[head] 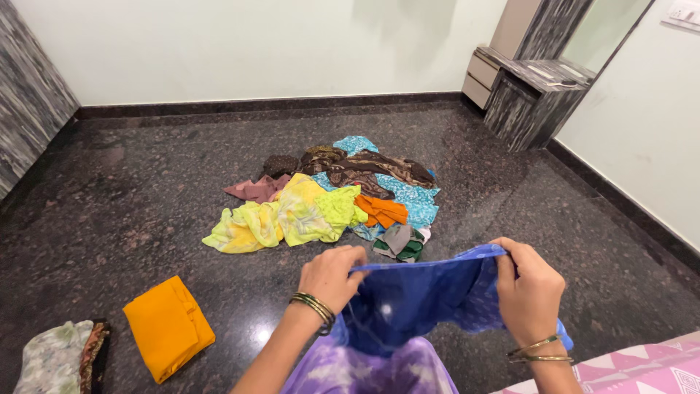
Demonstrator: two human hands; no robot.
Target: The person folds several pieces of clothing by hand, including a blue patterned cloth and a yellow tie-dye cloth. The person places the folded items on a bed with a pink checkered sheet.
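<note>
A blue cloth (pixel 423 299) is held stretched between the left hand (pixel 332 277) and right hand (pixel 529 292), its top edge pinched, the rest hanging below.

The room is evenly and brightly lit, with soft light from above. The polished dark granite floor (pixel 146 204) shows a small white glare spot just beside the folded orange cloth (pixel 168 326) and a hazy sheen near the far wall. Shadows are faint and short. The picture is sharp throughout; straight lines bow slightly at the edges from the wide lens.
</note>
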